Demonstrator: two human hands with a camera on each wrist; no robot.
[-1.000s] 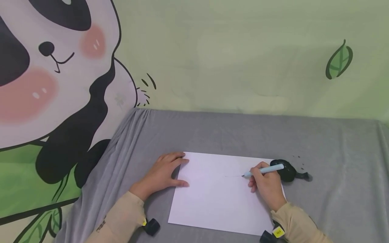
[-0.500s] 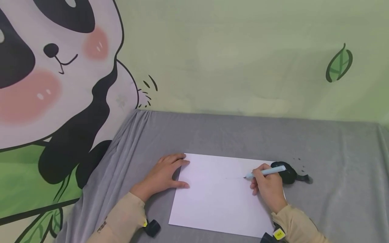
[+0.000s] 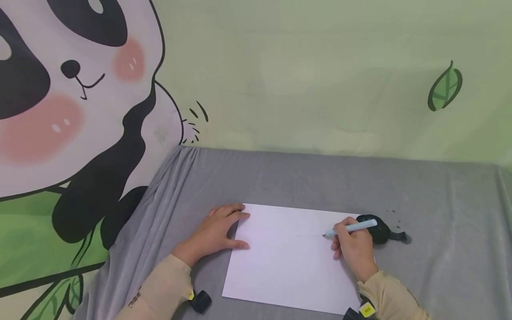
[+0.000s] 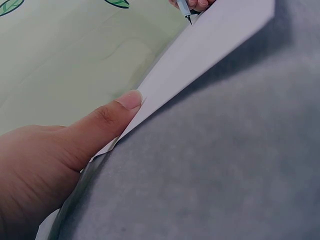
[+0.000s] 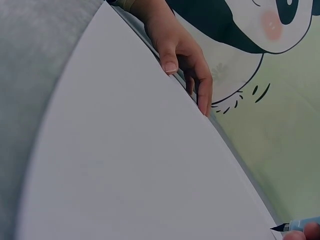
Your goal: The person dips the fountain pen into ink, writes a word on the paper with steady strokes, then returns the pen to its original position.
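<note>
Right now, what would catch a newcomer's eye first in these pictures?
Probably the big painted panda on the wall, left in the head view. Then the white sheet on grey cloth, where the right hand holds a light blue pen by a faint line. A dark object lies at the sheet's far right corner.

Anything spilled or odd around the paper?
Yes: dark specks dot the gray cloth just beyond the narrow end of the black object. They mar its plain surface; stains or debris, I can't tell.
</note>
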